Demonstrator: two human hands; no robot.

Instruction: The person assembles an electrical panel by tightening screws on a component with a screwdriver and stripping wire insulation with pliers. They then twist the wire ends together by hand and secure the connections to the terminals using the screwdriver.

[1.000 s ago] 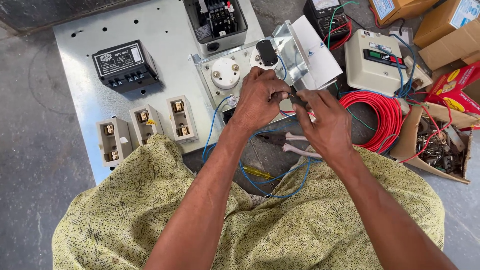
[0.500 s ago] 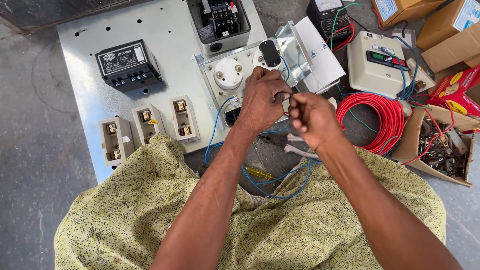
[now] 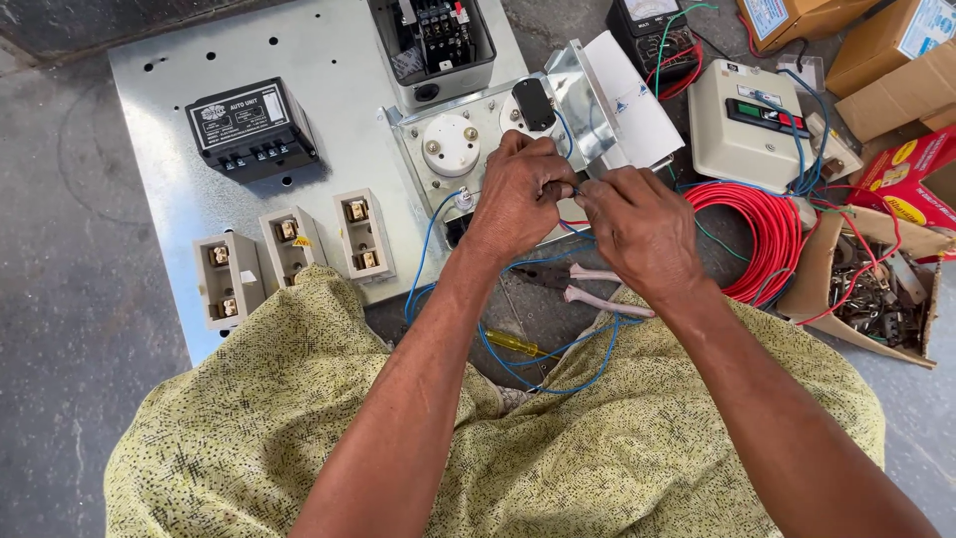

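Cardboard boxes (image 3: 901, 95) crowd the upper right corner, brown and closed, with a red carton (image 3: 911, 179) bearing a yellow round patch just below them. A black unit (image 3: 254, 128) with a white label on its top sits on the grey metal plate (image 3: 329, 80) at upper left, and three cream fuse blocks (image 3: 294, 254) stand in a row below it. A cream starter box (image 3: 747, 125), with a dark strip on its face carrying green and red buttons, lies right of centre, next to a black meter (image 3: 657, 30).

The blue wire (image 3: 543, 354) is thin. It runs from your fingers down into a loose loop over your lap and up again toward the small panel (image 3: 478, 149) with its round white fitting. Your left hand (image 3: 518, 199) is closed, pinching the wire's end in front of the panel. Your right hand (image 3: 642, 229) is closed too, its fingertips meeting the left's on the same wire.

Pliers (image 3: 588, 284) with pale handles and a yellow screwdriver (image 3: 513, 344) lie under your wrists. A red wire coil (image 3: 752, 234) rests just right of your right hand. The open carton (image 3: 866, 289) at the right edge holds a jumble of small metal parts and red wire.
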